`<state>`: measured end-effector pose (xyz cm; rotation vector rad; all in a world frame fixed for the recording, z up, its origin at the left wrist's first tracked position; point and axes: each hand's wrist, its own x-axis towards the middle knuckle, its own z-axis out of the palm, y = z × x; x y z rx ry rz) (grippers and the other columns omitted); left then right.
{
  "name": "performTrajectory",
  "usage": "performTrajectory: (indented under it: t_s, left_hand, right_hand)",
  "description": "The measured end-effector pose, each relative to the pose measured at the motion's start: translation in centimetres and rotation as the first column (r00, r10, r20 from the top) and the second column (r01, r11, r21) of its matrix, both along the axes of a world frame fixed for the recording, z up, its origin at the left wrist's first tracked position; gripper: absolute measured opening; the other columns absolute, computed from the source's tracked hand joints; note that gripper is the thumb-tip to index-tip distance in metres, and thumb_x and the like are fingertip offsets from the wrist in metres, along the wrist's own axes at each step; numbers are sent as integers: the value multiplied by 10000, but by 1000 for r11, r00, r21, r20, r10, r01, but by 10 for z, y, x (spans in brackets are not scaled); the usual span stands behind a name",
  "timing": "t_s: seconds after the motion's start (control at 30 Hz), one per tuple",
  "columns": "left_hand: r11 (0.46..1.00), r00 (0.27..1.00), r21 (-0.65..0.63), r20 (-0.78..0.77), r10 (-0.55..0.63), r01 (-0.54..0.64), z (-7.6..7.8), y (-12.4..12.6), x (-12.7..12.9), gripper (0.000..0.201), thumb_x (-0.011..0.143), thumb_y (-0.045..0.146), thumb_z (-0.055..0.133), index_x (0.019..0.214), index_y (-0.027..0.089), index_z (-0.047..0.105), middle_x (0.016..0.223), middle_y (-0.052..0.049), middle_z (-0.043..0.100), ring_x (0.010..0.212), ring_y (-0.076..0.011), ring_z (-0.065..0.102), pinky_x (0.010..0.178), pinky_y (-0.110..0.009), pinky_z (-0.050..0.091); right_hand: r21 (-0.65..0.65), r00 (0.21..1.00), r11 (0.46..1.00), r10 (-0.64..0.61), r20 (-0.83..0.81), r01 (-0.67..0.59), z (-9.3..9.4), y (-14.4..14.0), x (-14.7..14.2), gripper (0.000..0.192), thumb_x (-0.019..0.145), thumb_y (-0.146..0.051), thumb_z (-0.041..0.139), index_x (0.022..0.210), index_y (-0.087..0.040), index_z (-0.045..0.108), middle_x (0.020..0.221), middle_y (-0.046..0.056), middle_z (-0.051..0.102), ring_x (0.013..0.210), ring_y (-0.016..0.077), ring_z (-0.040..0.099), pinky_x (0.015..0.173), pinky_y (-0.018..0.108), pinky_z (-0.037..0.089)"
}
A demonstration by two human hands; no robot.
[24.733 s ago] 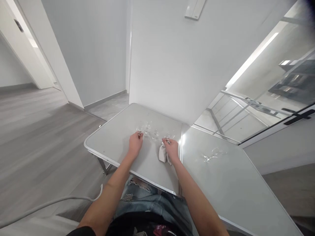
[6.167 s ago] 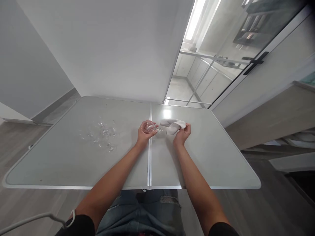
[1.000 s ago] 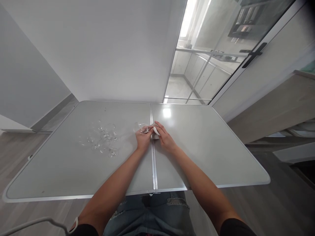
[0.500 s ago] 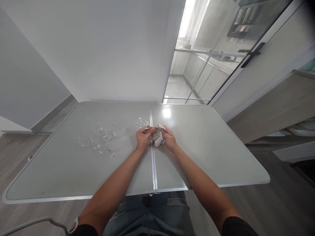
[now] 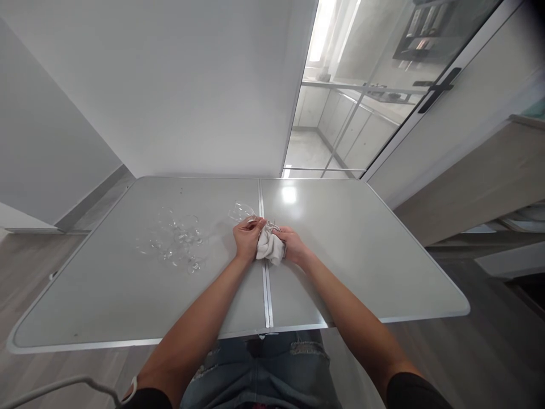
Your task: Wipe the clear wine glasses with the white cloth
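Grey folding table (image 5: 349,267) under us, white wall and a glass door behind, and we're right over the centre seam. Half a second ago the cloth was a small wad by the right fingers; now the white cloth (image 5: 269,247) hangs lower and fuller between both hands. Our left hand (image 5: 246,237) pinches the wine glass (image 5: 240,213) near its stem, bowl pointing up and away to the left, long axis tilted, lifted just off the tabletop. Our right hand (image 5: 293,245) is curled around the cloth, pressing it at the glass's foot, which the cloth hides. Off to the left, the cluster of clear glasses (image 5: 176,241) blurs together; we can't count them.
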<state>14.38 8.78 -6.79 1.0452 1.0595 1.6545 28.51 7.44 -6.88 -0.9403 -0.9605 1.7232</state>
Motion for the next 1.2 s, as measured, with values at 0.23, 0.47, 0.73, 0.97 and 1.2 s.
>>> performTrajectory:
  t_s: [0.23, 0.47, 0.73, 0.97, 1.2]
  left_hand:
    - [998, 994, 43, -90, 55, -52, 3, -1, -2, 239, 758, 404, 790, 778, 167, 761, 806, -55, 730, 765, -171, 667, 735, -289, 534]
    - [992, 980, 79, -166, 108, -96, 3, -2, -3, 210, 789, 397, 763, 756, 190, 759, 829, -48, 732, 838, -192, 676, 873, -348, 529]
    - [987, 959, 146, -282, -26, 70, 1, -7, 3, 185, 836, 349, 725, 708, 221, 764, 877, -62, 744, 1036, -248, 687, 986, -396, 478]
    - [967, 859, 202, -511, -29, 153, -9, -5, 5, 102, 841, 287, 700, 796, 263, 788, 724, -26, 655, 739, -189, 612, 786, -327, 452]
    - [951, 727, 261, -684, 60, 167, -17, -4, 6, 310, 878, 161, 641, 1111, 325, 761, 693, -6, 564, 749, -180, 550, 738, -304, 369]
  right_hand:
    - [-76, 988, 985, 152, -5, -152, 14, -2, 13, 310, 692, -403, 812, 795, -138, 690, 712, 33, 682, 593, 131, 560, 561, 244, 441]
    - [54, 988, 990, 128, 81, -132, 34, -4, 36, 352, 797, -391, 661, 1099, -209, 666, 501, -72, 517, 370, 100, 376, 413, 233, 318]
    - [472, 879, 880, -262, 398, 49, 34, -1, 36, 315, 844, -415, 615, 961, -163, 762, 723, 10, 645, 612, 132, 514, 587, 263, 400]
    - [563, 773, 824, -396, 495, 62, 25, -2, 23, 425, 760, -432, 754, 1117, -202, 757, 792, 14, 666, 682, 153, 556, 662, 280, 461]
    - [559, 741, 820, -451, 496, 125, 15, 1, 23, 308, 741, -416, 780, 935, -176, 765, 875, 50, 744, 773, 200, 655, 745, 304, 508]
